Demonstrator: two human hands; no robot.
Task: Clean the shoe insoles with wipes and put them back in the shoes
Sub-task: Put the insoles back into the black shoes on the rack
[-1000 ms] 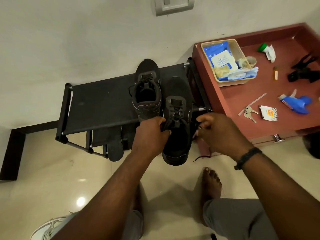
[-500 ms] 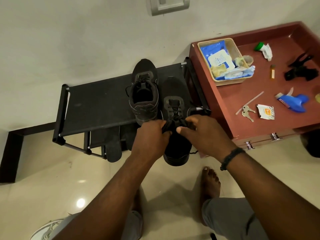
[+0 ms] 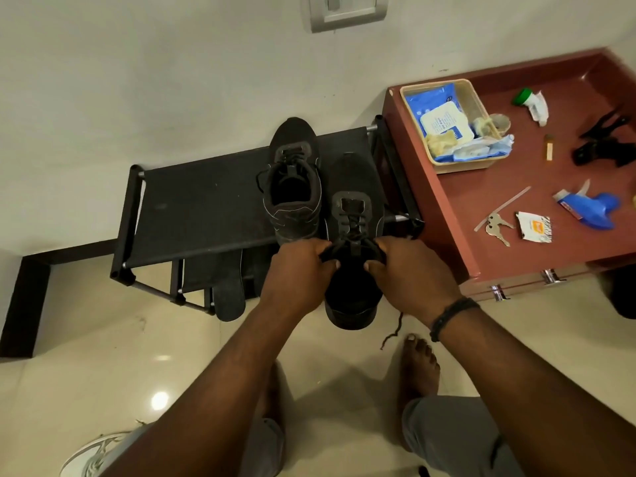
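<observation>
Two black shoes are in view. The left shoe (image 3: pixel 292 187) stands on the black shoe rack (image 3: pixel 192 215) with its opening facing me. The right shoe (image 3: pixel 354 201) hangs over the rack's front edge. My left hand (image 3: pixel 299 270) grips its collar on the left side. My right hand (image 3: pixel 409 273) grips the collar and tongue on the right side. A loose lace (image 3: pixel 392 330) dangles below the shoe. One black insole (image 3: pixel 229 290) leans under the rack's top shelf. A blue wipes pack (image 3: pixel 438 118) lies in a beige basket (image 3: pixel 481 105).
A red-brown cabinet top (image 3: pixel 516 187) on the right carries the basket, keys (image 3: pixel 495 227), a blue spray head (image 3: pixel 595 210), a sachet (image 3: pixel 535 227), a green-capped tube (image 3: pixel 531 101) and black clips (image 3: pixel 609 142). My bare feet (image 3: pixel 418 366) are on the tiled floor. A white sneaker (image 3: pixel 93 456) sits bottom left.
My right hand moved left from the shoe's side and lace onto the shoe's collar, facing my left hand. The shoe stayed roughly where it was.
</observation>
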